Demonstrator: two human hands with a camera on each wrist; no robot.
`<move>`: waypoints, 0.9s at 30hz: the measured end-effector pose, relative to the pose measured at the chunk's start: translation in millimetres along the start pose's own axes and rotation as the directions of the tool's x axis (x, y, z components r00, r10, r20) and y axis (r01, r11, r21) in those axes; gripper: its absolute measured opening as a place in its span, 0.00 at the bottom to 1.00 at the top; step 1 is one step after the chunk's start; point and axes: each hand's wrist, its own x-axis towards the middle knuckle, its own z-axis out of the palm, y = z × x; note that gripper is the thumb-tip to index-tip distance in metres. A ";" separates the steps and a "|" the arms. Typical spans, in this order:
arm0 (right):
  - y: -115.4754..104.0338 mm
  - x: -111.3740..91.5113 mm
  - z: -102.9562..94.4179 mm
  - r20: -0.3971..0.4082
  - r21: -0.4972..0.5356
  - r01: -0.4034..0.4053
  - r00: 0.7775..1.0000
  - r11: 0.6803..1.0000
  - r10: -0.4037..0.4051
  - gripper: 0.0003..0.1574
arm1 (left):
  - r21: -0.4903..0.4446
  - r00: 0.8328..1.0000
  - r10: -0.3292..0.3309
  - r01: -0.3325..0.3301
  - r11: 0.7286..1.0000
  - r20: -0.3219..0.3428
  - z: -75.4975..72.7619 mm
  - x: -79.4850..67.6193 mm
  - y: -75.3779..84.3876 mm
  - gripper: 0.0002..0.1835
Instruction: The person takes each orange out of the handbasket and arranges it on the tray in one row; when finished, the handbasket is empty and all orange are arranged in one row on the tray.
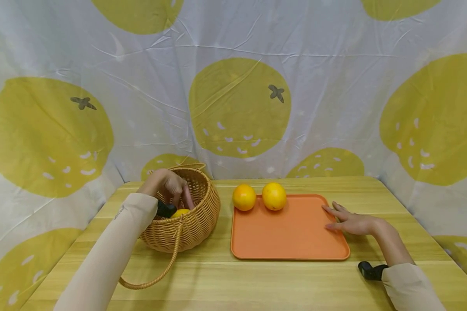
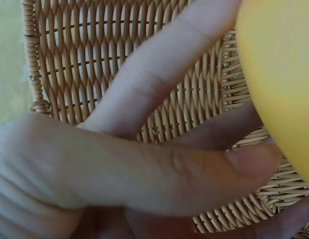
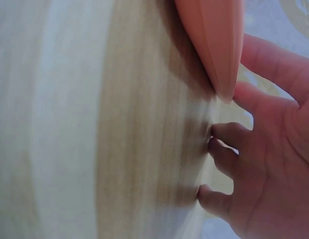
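Observation:
My left hand (image 1: 174, 190) reaches down into a wicker basket (image 1: 202, 224). Inside it, thumb and fingers stand around an orange (image 2: 284, 74), their tips right at its skin; in the head view the basket's rim hides much of this fruit. An orange-coloured tray (image 1: 288, 233) lies to the basket's right. Two more oranges are at its back edge: one orange (image 1: 244, 197) at the back left corner, another orange (image 1: 274, 196) beside it. My right hand (image 1: 350, 221) rests at the tray's right edge, fingers extended, some on the rim and others down on the table.
The wooden table (image 1: 194, 289) carries everything. The basket's looped handle (image 1: 151, 283) hangs over its near side toward the table's front. A white cloth (image 1: 319, 103) printed with yellow fruit hangs behind and at both sides. A black band shows at each wrist.

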 end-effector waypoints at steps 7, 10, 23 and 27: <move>19.2 8.7 -1.5 0.011 -0.004 0.011 1.000 1.000 -0.011 0.61 | -0.039 1.000 0.000 -0.001 0.999 -0.011 3.0 -3.5 0.1 0.18; 22.4 10.4 -1.6 0.005 -0.017 0.001 1.000 1.000 -0.001 0.62 | -0.047 1.000 0.005 -0.005 0.999 0.003 2.7 -3.1 -0.8 0.17; -1.1 -0.5 -1.4 -0.002 -0.023 -0.002 1.000 1.000 0.002 0.60 | -0.052 0.999 -0.017 0.019 0.998 0.041 3.9 -5.6 -0.9 0.20; -4.8 -3.2 -1.8 0.000 -0.031 -0.006 1.000 1.000 0.006 0.60 | -0.098 0.999 -0.031 0.035 0.995 0.044 4.4 -5.5 -0.6 0.22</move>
